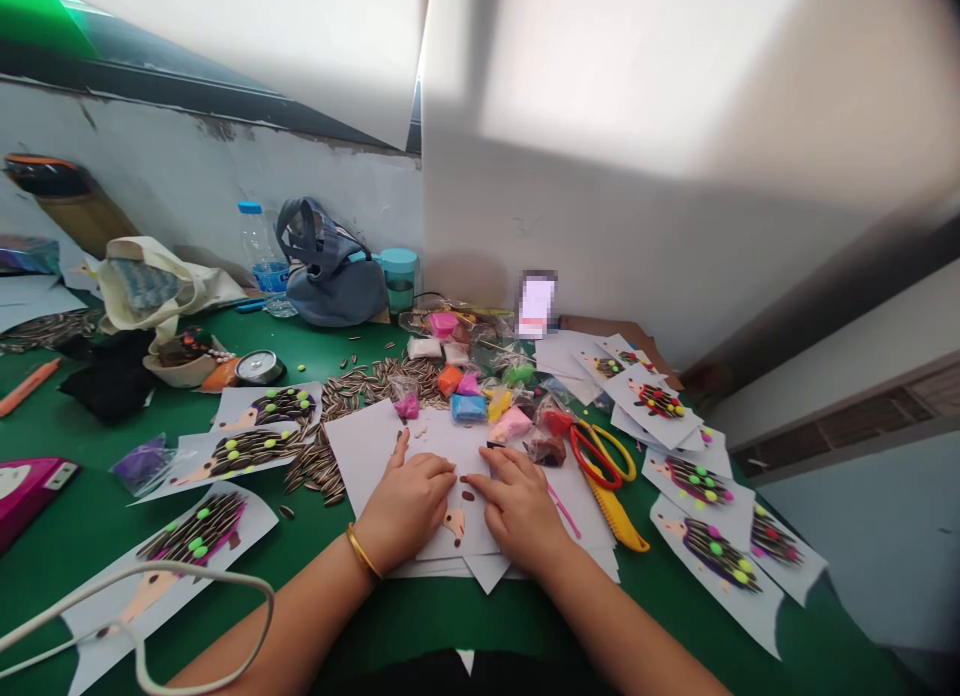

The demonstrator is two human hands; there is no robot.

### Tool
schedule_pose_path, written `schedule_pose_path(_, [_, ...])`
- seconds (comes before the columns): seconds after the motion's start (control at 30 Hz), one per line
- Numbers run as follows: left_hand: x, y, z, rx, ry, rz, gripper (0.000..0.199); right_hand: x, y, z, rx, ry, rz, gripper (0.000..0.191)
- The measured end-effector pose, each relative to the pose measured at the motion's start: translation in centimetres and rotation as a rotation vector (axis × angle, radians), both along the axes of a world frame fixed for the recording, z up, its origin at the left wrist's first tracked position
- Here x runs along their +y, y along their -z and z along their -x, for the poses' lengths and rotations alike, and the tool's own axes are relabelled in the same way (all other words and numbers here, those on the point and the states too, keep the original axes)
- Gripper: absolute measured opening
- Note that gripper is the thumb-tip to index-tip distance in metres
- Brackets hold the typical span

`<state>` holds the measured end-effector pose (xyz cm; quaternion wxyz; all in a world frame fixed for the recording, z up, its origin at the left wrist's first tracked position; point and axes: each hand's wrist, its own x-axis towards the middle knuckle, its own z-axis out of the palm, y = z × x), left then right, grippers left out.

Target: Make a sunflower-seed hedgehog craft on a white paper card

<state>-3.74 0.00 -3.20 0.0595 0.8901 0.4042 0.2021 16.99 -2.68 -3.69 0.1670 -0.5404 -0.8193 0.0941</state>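
Observation:
White paper sheets (360,446) lie stacked in front of me on the green table. On the top sheet are a small peach-coloured animal head (454,523) with a dark nose and a little brown oval piece (468,496). My left hand (409,501) rests on the paper to the left of these pieces, its thumb stretched away and its fingers lying flat. To their right, my right hand (521,501) lies on the paper, fingers apart, with the index fingertip close to the brown oval. Neither hand visibly holds anything; what lies beneath the palms is hidden.
Sunflower seeds (322,466) spread behind and left. Bagged coloured clay (469,408) lies behind the paper, red-handled scissors (596,456) and a yellow cutter (619,516) to its right. Hedgehog pictures (709,566) flank both sides. A white cable (262,616) crosses the lower left.

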Motion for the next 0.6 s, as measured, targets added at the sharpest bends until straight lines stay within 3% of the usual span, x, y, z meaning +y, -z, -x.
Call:
schedule_pose_path(0.13, [0.01,-0.02,-0.05,0.008,-0.003,0.006,0.024,0.14,0.13,0.09,-0.003,0.003,-0.004,0.054])
schedule_pose_path(0.6, [-0.01,0.12,-0.09,0.003,0.001,-0.011,0.026,0.19,-0.07,0.69,-0.048,-0.007,0.030,0.050])
